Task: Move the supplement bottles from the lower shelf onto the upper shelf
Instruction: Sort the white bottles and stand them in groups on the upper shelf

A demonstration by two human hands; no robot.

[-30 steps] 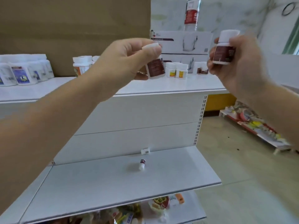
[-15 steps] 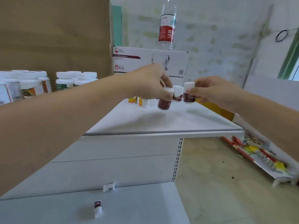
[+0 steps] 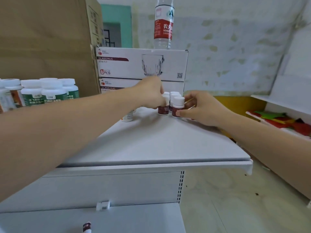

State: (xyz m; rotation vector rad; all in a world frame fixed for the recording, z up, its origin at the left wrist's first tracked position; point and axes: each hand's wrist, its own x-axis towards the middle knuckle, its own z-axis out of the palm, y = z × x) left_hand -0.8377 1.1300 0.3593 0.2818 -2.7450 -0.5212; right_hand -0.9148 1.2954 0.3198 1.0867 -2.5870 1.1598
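- Two bottles that we held up in the air a second ago are now down at the far end of the upper shelf [image 3: 159, 145]. The left bottle [image 3: 163, 109] and the right bottle [image 3: 177, 107] stand upright side by side, bases seemingly on the surface.
- Our left hand [image 3: 151, 94] curls over the left bottle's cap and grips it from above. Our right hand [image 3: 200, 108] pinches the right bottle, thumb low on its label and fingers behind it. Neither has let go.
- Both bottles sit at the front of a short row [image 3: 175, 95] of similar white-capped bottles, just before the boxes [image 3: 141, 63].
- We judge this pair as good as placed. What is left is to release and draw back without knocking the row.
- One small bottle [image 3: 87, 227] lies on its side on the lower shelf [image 3: 134, 219], at the bottom edge of view, so the task is not finished. We cannot tell whether more remain there, since part of that shelf is out of frame.
- On the boxes we read "GLASS MUG", "RED CHERRY" beside a cherry logo, and "6 SET OF PCS"; the upper one also has a drawing of a glass and a QR code.
- On top of the boxes, the water bottle [image 3: 164, 22] has a red label with the characters 农夫山 and "NONGFU" beneath.
- At the left, the green bottles [image 3: 50, 94] carry Chinese text too blurred to read, and the brown labels on our two bottles are just as unreadable.
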